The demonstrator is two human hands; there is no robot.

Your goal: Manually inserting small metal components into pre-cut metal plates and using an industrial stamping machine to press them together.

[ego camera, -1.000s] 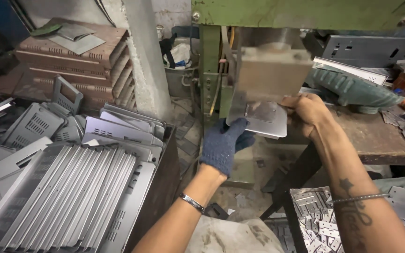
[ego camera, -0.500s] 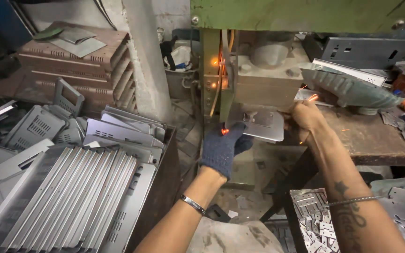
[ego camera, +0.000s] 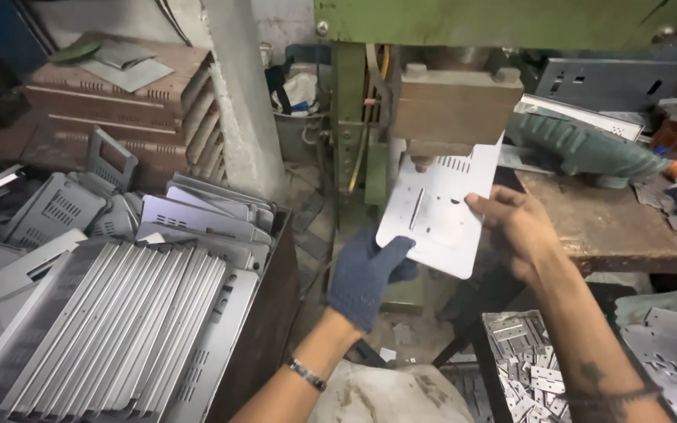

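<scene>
A flat grey sheet-metal plate (ego camera: pixel 440 207) with slots and small holes is tilted up in front of the press. My left hand (ego camera: pixel 366 274), in a dark blue knit glove, grips its lower left corner. My bare right hand (ego camera: pixel 515 227) holds its right edge. The plate's upper end sits just under the brown steel press head (ego camera: pixel 456 106) of the green machine (ego camera: pixel 503 19).
A bin at left holds stacked ribbed metal panels (ego camera: pixel 111 337). Rusty brown boxes (ego camera: pixel 119 102) stand behind it. A worn bench (ego camera: pixel 613 227) at right carries a green ribbed cover (ego camera: pixel 581 145). Small punched metal pieces (ego camera: pixel 526 364) fill a tray below right. A grey pillar (ego camera: pixel 240 94) rises at centre.
The press head has risen and the sparks are gone. Both hands have tilted the plate up and drawn it toward me, away from under the head.
</scene>
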